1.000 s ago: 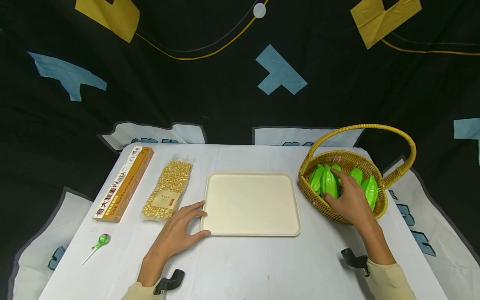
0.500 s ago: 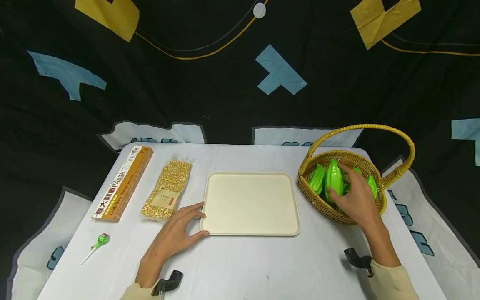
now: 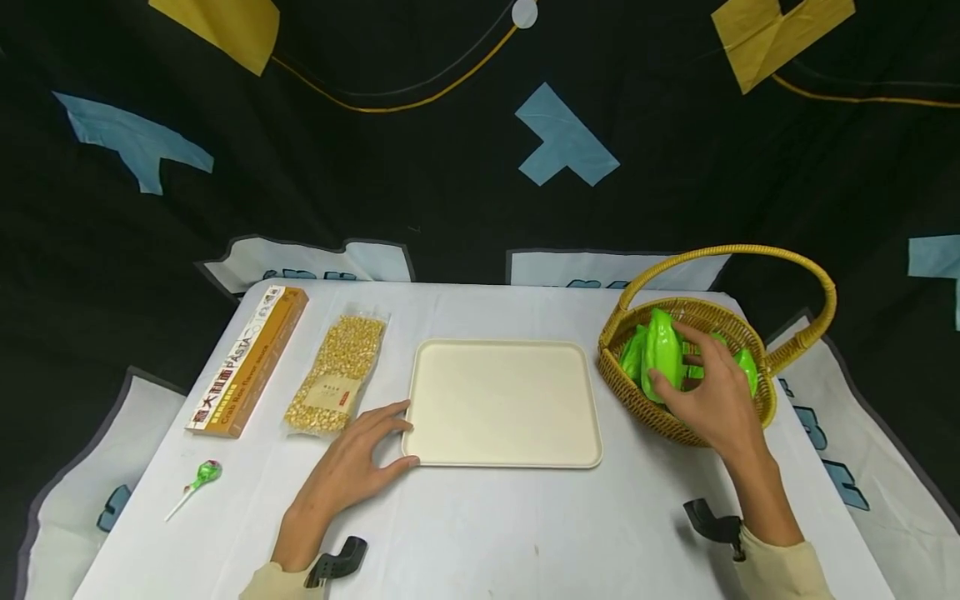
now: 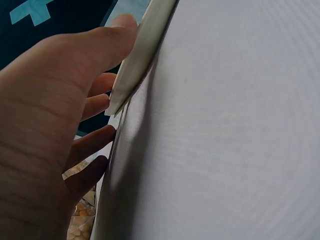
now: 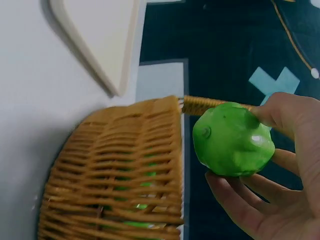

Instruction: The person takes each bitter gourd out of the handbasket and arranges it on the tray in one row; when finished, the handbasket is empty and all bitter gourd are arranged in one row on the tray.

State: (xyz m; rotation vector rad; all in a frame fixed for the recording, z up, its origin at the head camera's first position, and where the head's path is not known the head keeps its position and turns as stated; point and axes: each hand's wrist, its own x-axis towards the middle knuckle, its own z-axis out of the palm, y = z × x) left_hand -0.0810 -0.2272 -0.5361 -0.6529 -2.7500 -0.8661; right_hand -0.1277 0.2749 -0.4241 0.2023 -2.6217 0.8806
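My right hand (image 3: 716, 398) holds a glossy green ribbed fruit (image 3: 662, 354) between thumb and fingers, upright over the wicker basket (image 3: 763, 408). In the right wrist view the rounded, lumpy end of this green fruit (image 5: 230, 142), with a small stem stub, faces the camera beside the basket's woven wall (image 5: 115, 160). Several similar green fruits (image 3: 746, 367) lie inside the basket, partly hidden by the hand. My left hand (image 3: 348, 471) rests at the near left corner of the cream tray (image 3: 502, 404), fingers spread. In the left wrist view its thumb lies against the tray's rim (image 4: 142, 52).
A bag of corn kernels (image 3: 337, 371) and a pasta box (image 3: 249, 362) lie left of the tray. A green-wrapped lollipop (image 3: 204, 475) is near the left edge of the white table (image 3: 525, 533). The basket's tall handle (image 3: 813, 292) arches over its right side.
My right hand has taken hold of one green fruit among the others and lifted it slightly within the basket. The left hand stays at the tray's corner.
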